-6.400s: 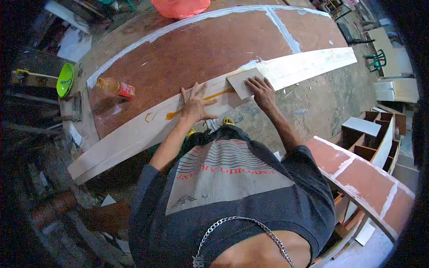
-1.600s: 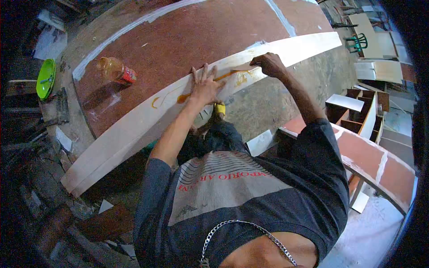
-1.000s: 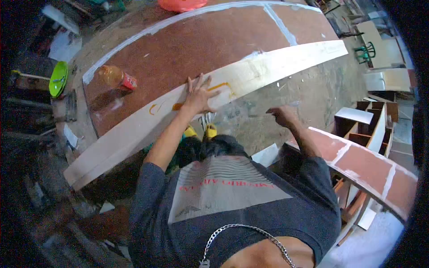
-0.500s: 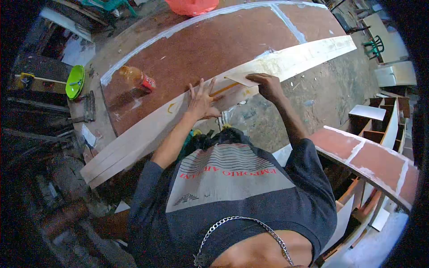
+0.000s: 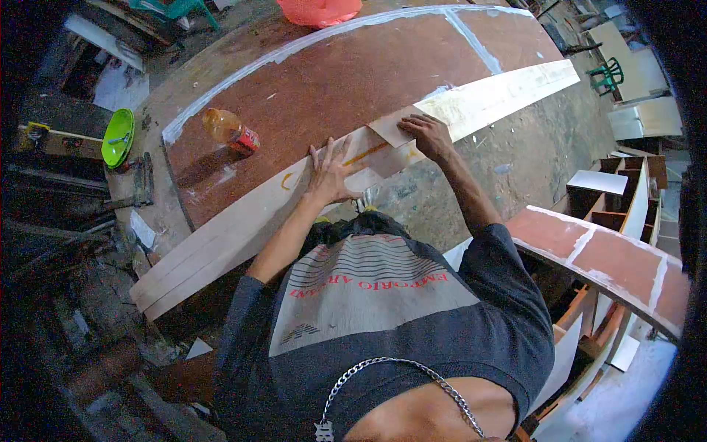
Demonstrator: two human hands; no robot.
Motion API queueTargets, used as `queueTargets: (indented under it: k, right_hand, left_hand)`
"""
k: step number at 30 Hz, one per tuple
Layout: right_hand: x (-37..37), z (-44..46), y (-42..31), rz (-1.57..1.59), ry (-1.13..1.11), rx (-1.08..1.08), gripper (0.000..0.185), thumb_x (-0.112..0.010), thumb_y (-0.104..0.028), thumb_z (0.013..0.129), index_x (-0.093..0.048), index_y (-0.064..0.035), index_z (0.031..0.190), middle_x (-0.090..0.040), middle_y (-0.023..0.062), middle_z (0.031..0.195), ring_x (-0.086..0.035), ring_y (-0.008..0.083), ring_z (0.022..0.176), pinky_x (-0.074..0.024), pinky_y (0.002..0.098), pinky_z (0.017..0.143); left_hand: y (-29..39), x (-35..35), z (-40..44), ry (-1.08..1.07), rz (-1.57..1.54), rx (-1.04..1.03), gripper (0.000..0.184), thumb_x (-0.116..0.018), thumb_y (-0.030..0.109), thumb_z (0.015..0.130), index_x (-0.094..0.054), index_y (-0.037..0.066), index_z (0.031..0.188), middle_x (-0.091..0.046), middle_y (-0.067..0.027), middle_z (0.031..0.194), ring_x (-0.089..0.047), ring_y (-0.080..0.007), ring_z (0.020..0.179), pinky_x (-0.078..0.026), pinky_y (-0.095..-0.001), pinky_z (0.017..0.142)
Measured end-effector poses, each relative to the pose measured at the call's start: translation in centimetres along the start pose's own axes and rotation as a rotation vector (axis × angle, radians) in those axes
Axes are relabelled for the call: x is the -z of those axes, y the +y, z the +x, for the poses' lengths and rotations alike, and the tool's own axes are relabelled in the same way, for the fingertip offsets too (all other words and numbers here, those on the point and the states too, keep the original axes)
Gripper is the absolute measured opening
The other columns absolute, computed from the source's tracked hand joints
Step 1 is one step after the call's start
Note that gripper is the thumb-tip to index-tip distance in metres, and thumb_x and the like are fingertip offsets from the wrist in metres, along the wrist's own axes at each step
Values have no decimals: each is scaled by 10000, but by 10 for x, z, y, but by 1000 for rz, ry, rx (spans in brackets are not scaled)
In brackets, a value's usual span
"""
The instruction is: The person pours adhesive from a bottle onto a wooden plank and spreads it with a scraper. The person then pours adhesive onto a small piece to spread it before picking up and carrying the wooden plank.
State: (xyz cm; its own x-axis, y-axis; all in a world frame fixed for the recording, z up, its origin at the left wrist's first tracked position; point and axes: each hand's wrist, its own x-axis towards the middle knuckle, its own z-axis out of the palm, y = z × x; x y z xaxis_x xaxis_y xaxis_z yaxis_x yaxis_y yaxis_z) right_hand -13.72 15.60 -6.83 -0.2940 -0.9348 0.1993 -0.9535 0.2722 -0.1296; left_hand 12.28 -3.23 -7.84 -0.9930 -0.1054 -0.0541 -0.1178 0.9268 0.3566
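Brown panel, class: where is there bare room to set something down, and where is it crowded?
On the brown panel, the widest free patch lies between the bottle and white cross stripe; a smaller one lies right of that stripe. The near edge is crowded: pale board, thin sheet, left hand and right hand.

Stretches out as a broad brown panel (image 5: pixel 331 88), banded in white along its curved far edge and crossed by a white stripe (image 5: pixel 473 40) toward the right. Bears a bottle (image 5: pixel 233 131) with a red label near the left end, just beside a pale smear (image 5: pixel 227 174). Meets a long pale board (image 5: pixel 250 217) along the near side, too closely to tell overlap from abutment.
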Motion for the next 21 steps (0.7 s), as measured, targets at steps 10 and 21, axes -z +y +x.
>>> queueTargets:
  k: [10, 21]
  right_hand:
    - [26, -86, -18, 22, -126, -40, 421, -618, -91, 825, -665, -217, 1223, -650, -9, 1312, -595, 214, 1241, -405, 424, 1133]
    - [42, -119, -10, -109, -7, -202, 444, -623, -40, 766, -680, -186, 1181, -668, -4, 1266, -587, 234, 1242, -425, 458, 1095]
  left_hand:
    - [-6, -14, 7, 82, -72, -42, 837, -865, 595, 499, -656, 413, 1288, -224, -83, 1645, -144, -470, 1485, -92, -668, 1187]
    - [35, -13, 78, 80, -38, -126, 784, -870, 500, 537, -675, 361, 1283, -256, -101, 1635, -174, -490, 1461, -123, -638, 1194]
